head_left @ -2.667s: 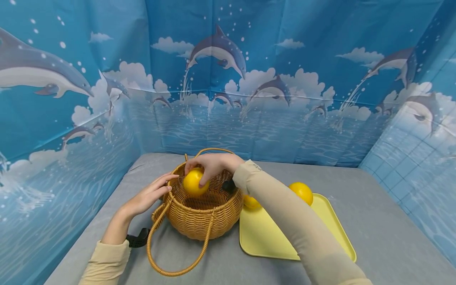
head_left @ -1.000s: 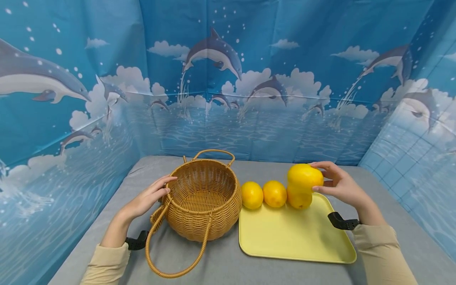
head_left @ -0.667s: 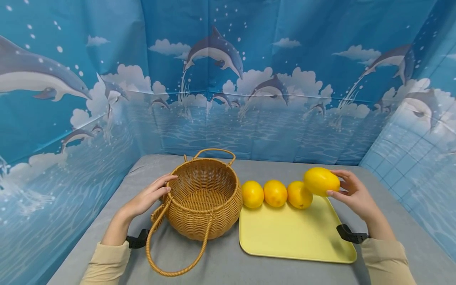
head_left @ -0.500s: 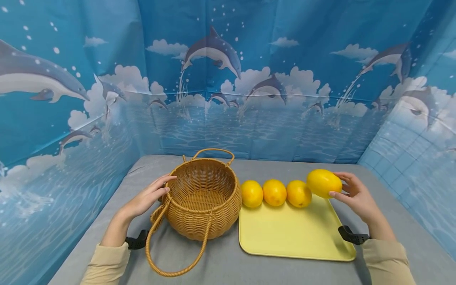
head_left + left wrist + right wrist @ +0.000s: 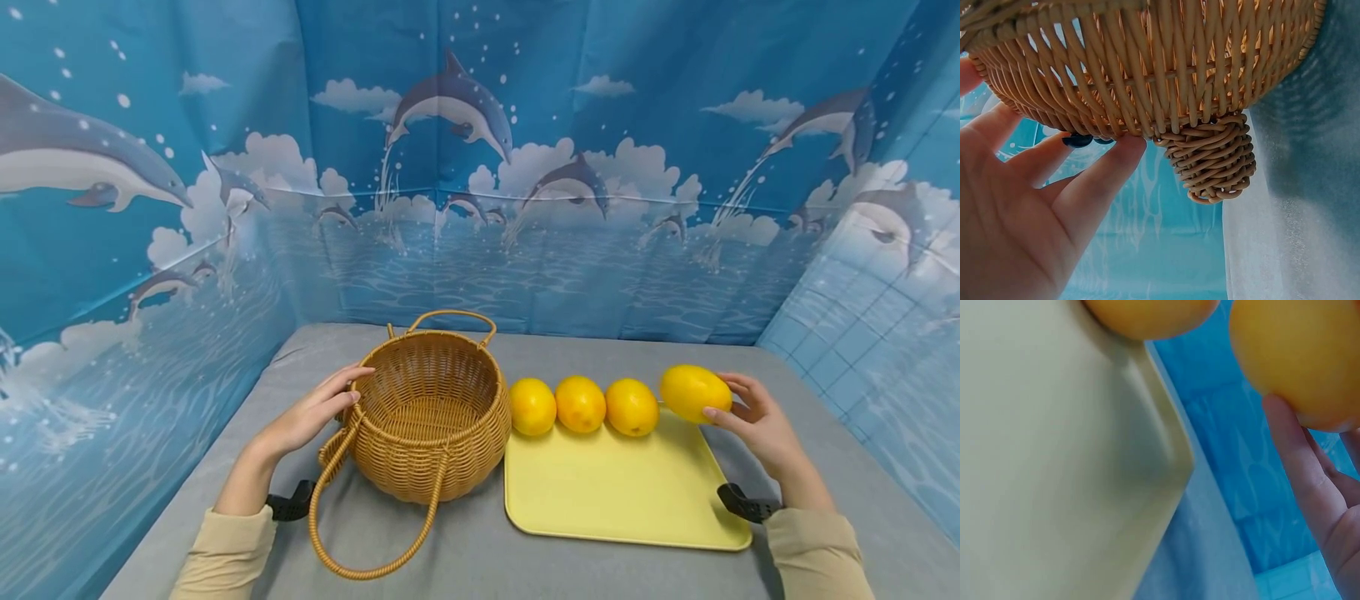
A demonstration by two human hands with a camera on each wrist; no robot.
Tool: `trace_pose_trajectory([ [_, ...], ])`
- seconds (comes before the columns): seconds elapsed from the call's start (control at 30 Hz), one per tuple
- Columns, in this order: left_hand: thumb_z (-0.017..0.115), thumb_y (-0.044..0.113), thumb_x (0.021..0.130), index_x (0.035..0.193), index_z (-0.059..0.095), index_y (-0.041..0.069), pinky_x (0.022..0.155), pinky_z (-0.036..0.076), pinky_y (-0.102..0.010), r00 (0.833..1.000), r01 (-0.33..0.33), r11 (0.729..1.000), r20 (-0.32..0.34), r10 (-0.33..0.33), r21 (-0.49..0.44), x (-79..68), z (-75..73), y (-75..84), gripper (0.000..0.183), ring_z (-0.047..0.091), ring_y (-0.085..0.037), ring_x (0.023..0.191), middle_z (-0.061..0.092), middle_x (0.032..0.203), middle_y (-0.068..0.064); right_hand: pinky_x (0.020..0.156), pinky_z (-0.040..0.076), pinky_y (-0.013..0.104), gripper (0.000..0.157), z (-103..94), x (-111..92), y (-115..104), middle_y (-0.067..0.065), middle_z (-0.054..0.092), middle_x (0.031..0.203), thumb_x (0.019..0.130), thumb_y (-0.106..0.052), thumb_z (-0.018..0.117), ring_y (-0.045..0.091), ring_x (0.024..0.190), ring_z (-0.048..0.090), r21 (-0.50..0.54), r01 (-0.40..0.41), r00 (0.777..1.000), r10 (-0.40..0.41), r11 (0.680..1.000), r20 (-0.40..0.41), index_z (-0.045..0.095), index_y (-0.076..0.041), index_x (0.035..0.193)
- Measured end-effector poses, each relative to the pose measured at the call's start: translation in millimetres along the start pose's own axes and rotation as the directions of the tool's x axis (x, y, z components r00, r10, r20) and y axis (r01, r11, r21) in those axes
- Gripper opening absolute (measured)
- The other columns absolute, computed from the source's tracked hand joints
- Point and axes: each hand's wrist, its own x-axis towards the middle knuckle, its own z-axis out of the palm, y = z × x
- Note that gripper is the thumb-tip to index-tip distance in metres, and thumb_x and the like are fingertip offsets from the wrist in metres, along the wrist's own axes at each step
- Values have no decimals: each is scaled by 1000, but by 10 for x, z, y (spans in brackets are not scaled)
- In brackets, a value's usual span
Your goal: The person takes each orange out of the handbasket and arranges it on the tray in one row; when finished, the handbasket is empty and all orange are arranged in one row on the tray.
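Note:
In the head view, my right hand [image 5: 761,425] pinches an oval lemon [image 5: 693,393] between thumb and fingers at the far right corner of the yellow tray [image 5: 622,500]. The right wrist view shows this lemon [image 5: 1304,356] apart from the tray's edge, the thumb and fingers touching its side. Three more lemons sit in a row along the tray's far edge: one left [image 5: 532,407], one middle [image 5: 580,404], one right [image 5: 632,407]. My left hand [image 5: 307,421] rests, fingers fairly straight, against the rim and side of a round wicker basket [image 5: 427,467].
One basket handle [image 5: 375,573] lies forward on the grey cloth surface [image 5: 562,575], the other [image 5: 453,313] stands up behind. A small woven piece [image 5: 1213,159] sticks out from the basket. Blue dolphin-printed curtains [image 5: 480,267] close off the back and sides.
My right hand came out of the basket with a lemon, carried it over the tray, then moved it rightward and slightly down past the row. The left hand stayed at the basket.

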Motion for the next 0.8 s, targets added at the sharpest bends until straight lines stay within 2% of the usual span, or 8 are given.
trace_pose_trajectory([
  [0.13, 36, 25, 103, 144, 35, 13, 99, 21, -65, 1000, 0, 1000, 1, 0, 2, -3, -3, 5, 42, 10, -42, 138, 10, 154, -20, 72, 49, 17, 55, -36, 0, 147, -11, 39, 127, 92, -13, 62, -10, 97, 51, 11, -40, 999, 40, 999, -22, 37, -21, 140],
  [0.23, 37, 26, 103, 144, 35, 13, 99, 21, -65, 1000, 0, 1000, 0, 0, 1, -3, -5, 5, 43, 9, -42, 138, 10, 154, -20, 71, 50, 20, 53, -45, 7, 262, -10, 38, 126, 91, -17, 63, -11, 95, 53, 20, -68, 997, 69, 997, -39, 39, -23, 137],
  [0.33, 37, 28, 103, 144, 35, 12, 99, 20, -65, 1000, 1, 1000, -1, -1, 2, -3, -7, 5, 44, 9, -42, 138, 10, 154, -20, 71, 52, 22, 53, -34, 1, 307, -5, 38, 127, 91, -19, 64, -10, 93, 53, 13, -85, 995, 86, 996, -46, 39, -23, 137],
  [0.37, 37, 29, 103, 144, 35, 12, 99, 20, -65, 1000, 2, 1000, -1, -2, 3, -3, -7, 5, 44, 9, -42, 138, 10, 154, -20, 71, 52, 22, 52, -28, -5, 312, -5, 38, 126, 91, -19, 64, -11, 93, 53, 15, -88, 995, 88, 996, -50, 39, -24, 136],
  [0.57, 36, 24, 103, 144, 35, 12, 99, 21, -65, 1000, 4, 1000, -2, -4, 2, 3, -3, -4, 42, 9, -42, 139, 10, 154, -20, 70, 51, 21, 52, 20, -38, 244, 28, 28, 134, 91, -20, 64, -14, 89, 50, -38, -101, 994, 99, 994, -53, 38, -22, 137],
  [0.67, 36, 22, 103, 144, 35, 12, 99, 21, -65, 1000, 5, 1000, -2, -5, 2, 5, -2, -5, 42, 9, -41, 139, 10, 154, -20, 70, 51, 20, 54, 44, -35, 249, 33, 24, 136, 91, -22, 64, -11, 88, 51, -62, -111, 993, 108, 992, -46, 37, -18, 138],
  [0.8, 36, 24, 103, 144, 35, 12, 99, 21, -65, 1000, 4, 1000, -1, -4, 8, -2, -6, 10, 43, 9, -42, 138, 10, 154, -20, 68, 49, 17, 57, 82, -26, 253, 34, 27, 137, 91, -22, 64, -11, 86, 50, -111, -102, 994, 98, 989, -45, 35, -9, 138],
])
